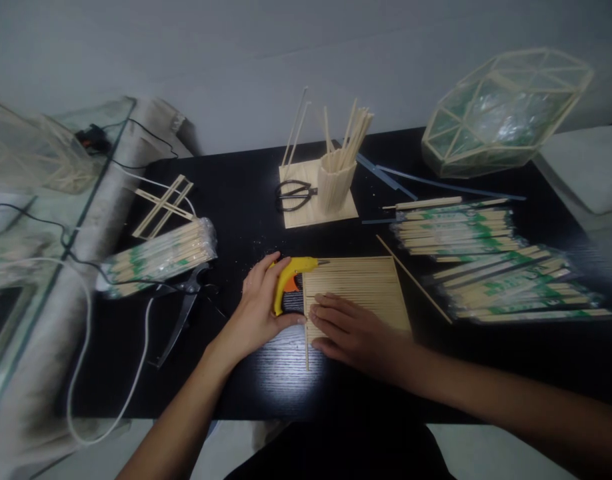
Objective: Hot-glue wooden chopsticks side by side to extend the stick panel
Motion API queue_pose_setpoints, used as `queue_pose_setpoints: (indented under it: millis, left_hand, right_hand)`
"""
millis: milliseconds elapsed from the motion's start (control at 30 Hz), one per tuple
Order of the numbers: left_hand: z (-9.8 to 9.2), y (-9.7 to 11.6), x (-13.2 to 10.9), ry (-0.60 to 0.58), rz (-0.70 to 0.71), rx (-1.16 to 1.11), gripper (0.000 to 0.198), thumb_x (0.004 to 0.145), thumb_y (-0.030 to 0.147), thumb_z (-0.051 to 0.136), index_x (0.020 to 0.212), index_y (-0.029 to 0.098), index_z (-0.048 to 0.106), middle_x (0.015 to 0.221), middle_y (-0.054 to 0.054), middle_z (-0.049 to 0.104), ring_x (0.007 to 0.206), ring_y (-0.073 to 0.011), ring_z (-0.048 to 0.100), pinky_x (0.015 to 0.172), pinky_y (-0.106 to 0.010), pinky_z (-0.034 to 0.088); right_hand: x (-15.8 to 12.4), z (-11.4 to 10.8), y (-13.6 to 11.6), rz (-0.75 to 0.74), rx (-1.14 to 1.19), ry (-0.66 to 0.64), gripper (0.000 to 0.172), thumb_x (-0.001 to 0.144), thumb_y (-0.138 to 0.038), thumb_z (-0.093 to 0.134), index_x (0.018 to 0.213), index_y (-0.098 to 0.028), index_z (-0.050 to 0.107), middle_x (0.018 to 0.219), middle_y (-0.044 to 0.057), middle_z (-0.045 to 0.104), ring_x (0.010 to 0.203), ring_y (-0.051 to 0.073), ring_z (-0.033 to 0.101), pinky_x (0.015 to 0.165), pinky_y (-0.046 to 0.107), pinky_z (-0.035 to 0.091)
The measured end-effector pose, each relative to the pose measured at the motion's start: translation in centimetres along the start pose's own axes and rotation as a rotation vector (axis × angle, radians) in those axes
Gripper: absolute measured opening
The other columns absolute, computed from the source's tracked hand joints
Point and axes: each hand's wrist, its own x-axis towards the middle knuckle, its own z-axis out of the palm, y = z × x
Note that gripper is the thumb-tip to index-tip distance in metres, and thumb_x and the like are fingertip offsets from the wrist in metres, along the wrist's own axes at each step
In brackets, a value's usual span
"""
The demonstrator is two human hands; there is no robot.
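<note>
A yellow hot glue gun [285,275] with an orange trigger lies at the upper left corner of a flat panel of thin wooden sticks [371,283], its nozzle pointing right over the panel. My left hand [259,300] curves around the gun's back with fingers and thumb apart. Its fingertips are by the gun's top; the thumb reaches the panel's left edge. The gun's handle shows uncovered in front of the palm. A thin stick [307,350] runs along that edge and sticks out toward me. Across the panel, my right hand [353,333] lies flat with outstretched fingers.
Wrapped chopstick packs lie at right [456,230] and left [161,257]. Pliers [189,287] and a white cord [89,327] are left. Behind stand a stick-filled holder [336,183] and black scissors [293,195]. A loose stick [413,277] lies beside the panel; a faceted frame [506,113] stands back right.
</note>
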Motion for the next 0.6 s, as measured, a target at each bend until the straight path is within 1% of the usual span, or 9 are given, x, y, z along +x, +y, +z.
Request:
queue_pose_setpoints:
  millis: [67,200,300,433,600]
  left_hand:
    - [-0.01,0.01,0.0,0.001,0.002,0.006,0.106,0.083,0.051,0.092,0.167,0.036,0.029,0.17,-0.018,0.036,0.158,-0.0448,0.037,0.127,-0.068,0.033]
    - [-0.06,0.05,0.0,-0.004,0.004,0.015,0.108,0.082,0.051,0.092,0.167,0.037,0.027,0.17,-0.018,0.035,0.159,-0.0449,0.037,0.127,-0.069,0.033]
    - [-0.1,0.07,-0.01,-0.005,0.003,0.014,0.107,0.083,0.051,0.092,0.167,0.038,0.027,0.17,-0.018,0.035,0.158,-0.0448,0.037,0.126,-0.069,0.034]
    - [-0.09,0.04,-0.05,0.0,0.008,0.009,0.106,0.084,0.052,0.091,0.167,0.037,0.027,0.17,-0.019,0.035,0.158,-0.0447,0.038,0.126,-0.069,0.034]
    - [0.13,-0.03,-0.1,0.023,0.004,0.001,0.108,0.081,0.049,0.094,0.167,0.036,0.031,0.17,-0.017,0.037,0.158,-0.0442,0.039,0.127,-0.067,0.034]
  right_hand:
    - [-0.06,0.0,0.0,-0.001,0.009,-0.001,0.032,0.106,-0.027,0.066,0.131,-0.007,0.067,0.124,0.016,0.075,0.127,0.027,0.068,0.118,0.047,0.058]
    - [-0.02,-0.11,-0.03,0.003,0.006,-0.001,0.033,0.106,-0.026,0.067,0.13,-0.005,0.066,0.125,0.017,0.075,0.129,0.029,0.068,0.12,0.047,0.057]
    - [0.04,-0.17,-0.06,0.006,0.015,-0.01,0.033,0.106,-0.026,0.067,0.132,-0.006,0.066,0.124,0.016,0.075,0.129,0.028,0.068,0.12,0.047,0.057]
    - [0.01,-0.1,-0.05,0.003,0.015,0.002,0.032,0.104,-0.025,0.068,0.129,-0.005,0.066,0.122,0.017,0.075,0.127,0.029,0.069,0.118,0.048,0.058]
    - [-0.05,-0.18,-0.03,0.02,0.029,0.0,0.035,0.103,-0.026,0.069,0.133,-0.008,0.065,0.124,0.017,0.075,0.13,0.03,0.067,0.117,0.05,0.059]
